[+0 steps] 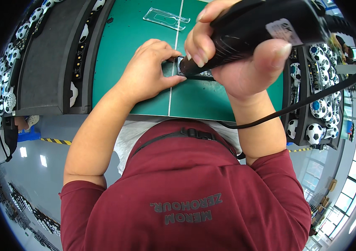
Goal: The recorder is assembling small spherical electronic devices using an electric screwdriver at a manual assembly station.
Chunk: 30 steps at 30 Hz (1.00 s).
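My right hand (245,77) is wrapped around a thick black corded electric screwdriver (245,31), its thumb apart from the body. The tool slants down to the left, and its nose is over a small dark flat piece (205,75) on the green table (134,23). My left hand (148,69) steadies the left end of this piece between thumb and forefinger, right beside the tool's nose. The nose and my fingers hide much of the piece. A clear plastic frame (165,19) lies farther off on the table, apart from both hands.
Black racks with football-patterned balls stand left (9,102) and right (314,134) of the table. A dark grey tray (44,62) adjoins the left side. The black power cord (308,100) loops past my right forearm. Another person's shoe (32,121) shows at far left.
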Each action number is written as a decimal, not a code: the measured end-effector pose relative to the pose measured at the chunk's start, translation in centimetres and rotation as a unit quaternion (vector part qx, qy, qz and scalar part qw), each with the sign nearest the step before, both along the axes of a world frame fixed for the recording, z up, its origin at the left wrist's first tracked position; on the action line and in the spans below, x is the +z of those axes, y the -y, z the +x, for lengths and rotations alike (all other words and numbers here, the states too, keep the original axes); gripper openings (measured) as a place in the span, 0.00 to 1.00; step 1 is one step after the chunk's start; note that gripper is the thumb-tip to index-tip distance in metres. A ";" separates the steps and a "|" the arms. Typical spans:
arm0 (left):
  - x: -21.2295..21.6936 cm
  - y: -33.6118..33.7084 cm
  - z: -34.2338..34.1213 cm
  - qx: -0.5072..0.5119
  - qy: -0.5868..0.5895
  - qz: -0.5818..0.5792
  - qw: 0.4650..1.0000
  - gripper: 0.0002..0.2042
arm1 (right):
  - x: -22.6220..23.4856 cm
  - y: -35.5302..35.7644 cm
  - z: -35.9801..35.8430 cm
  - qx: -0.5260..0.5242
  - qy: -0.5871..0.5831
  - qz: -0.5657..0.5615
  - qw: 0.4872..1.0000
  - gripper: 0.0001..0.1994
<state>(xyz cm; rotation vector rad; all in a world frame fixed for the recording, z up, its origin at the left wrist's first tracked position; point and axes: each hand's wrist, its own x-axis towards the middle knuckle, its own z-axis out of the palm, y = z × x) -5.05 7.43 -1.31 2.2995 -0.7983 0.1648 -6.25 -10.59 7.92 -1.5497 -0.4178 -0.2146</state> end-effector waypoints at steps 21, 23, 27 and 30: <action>0.6 0.1 -0.4 0.005 -0.029 -0.017 0.999 0.19 | 0.2 -0.6 -1.0 -0.070 -0.039 -0.105 0.991 0.33; 0.5 0.0 -0.3 0.004 -0.020 -0.010 1.000 0.19 | 0.3 -0.8 -1.0 -0.078 -0.040 -0.113 0.990 0.33; 0.2 0.1 0.2 -0.005 0.011 0.014 1.000 0.18 | 0.7 -0.1 -0.5 -0.103 -0.039 -0.125 0.986 0.33; 0.7 0.4 0.0 0.004 -0.010 0.019 1.000 0.19 | 1.0 1.1 0.6 -0.135 -0.037 -0.127 0.982 0.33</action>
